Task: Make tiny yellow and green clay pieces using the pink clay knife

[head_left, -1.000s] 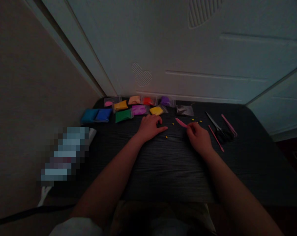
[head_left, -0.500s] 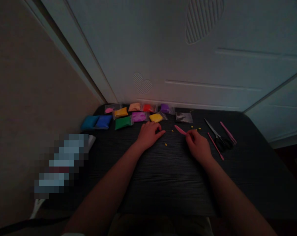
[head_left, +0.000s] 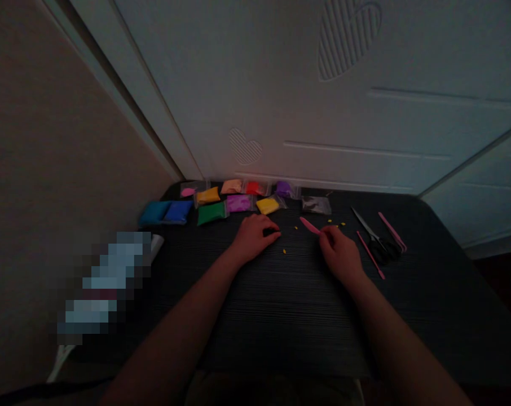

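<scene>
Pinching the pink knife on the dark tabletop, the closed right hand hides its near end; the tip points far-left. Left hand half-curled near a yellow bit, thumb and forefinger nearly meeting; too dim to tell whether anything is held.

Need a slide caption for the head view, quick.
Right hand holding a pink knife, left hand opposite, two small yellow pieces between them on a dark table.

Pink knife: I see it slanting forward and left, rear end gripped in the right hand.
Yellow crumbs: several, tiny, scattered near the knife.
</scene>
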A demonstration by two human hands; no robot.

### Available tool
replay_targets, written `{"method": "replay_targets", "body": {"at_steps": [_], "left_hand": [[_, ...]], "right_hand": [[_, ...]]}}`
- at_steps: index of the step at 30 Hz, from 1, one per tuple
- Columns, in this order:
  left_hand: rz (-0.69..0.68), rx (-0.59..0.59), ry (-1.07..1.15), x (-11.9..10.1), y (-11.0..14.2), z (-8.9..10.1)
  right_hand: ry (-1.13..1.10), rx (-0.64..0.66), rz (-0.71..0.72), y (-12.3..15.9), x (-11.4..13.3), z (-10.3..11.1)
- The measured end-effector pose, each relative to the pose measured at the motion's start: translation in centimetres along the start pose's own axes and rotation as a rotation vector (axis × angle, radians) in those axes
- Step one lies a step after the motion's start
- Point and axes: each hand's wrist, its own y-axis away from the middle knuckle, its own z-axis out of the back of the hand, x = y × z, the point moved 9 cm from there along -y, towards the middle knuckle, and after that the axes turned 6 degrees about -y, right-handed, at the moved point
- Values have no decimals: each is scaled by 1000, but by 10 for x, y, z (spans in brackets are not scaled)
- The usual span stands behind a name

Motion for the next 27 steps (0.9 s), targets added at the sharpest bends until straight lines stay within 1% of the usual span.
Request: {"method": "replay_targets", "body": {"at_steps": [4,7,10,12,14,16,20,23,27], "left_hand": [[44,-28,-15,1,2,-2],[41,-32,-10,-1,3,-3],[30,-48,32,0,2,1],[53,-62,71,3,1,5],[93,-53,87,7,0,6],[111,-19,71,9,-1,3],[77,22,24,3,-2,-3],[88,10,25,3,-2,-3],[70,-8,70,1,-2,-1]], "right_hand": [[-29,-9,-1,0,0,0],[-33,-7,-2,0,0,0],[-32,-8,-10,0,0,0],[-36,-2,-16,0,0,0],[-39,6,-19,0,0,-1],[-40,16,-29,0,0,-2],[-45,26,-46,0,-1,-4],[-61,33,-46,0,0,-5],[-87,33,-30,0,1,-5]]}}
